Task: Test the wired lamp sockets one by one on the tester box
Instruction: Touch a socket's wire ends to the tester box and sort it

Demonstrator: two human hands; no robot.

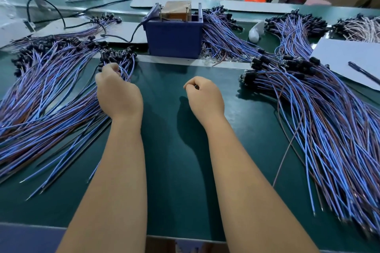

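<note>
The blue tester box (174, 37) stands at the middle back of the green table, with a brown block and metal posts on top. A big pile of wired lamp sockets (47, 92), black sockets on blue and brown leads, fans out on the left. My left hand (117, 90) rests on that pile's right edge, fingers curled around a few wires near the sockets (117, 56). My right hand (203, 94) hovers over the bare mat in the middle, fingers curled shut with nothing visible in them. Another large socket pile (320, 113) lies on the right.
More socket bundles (222, 35) lie behind and right of the box. A black cable (131, 35) runs from the box to the left. A white sheet (349, 55) with a pen (364, 73) lies at far right. Benches and orange stools stand behind the table.
</note>
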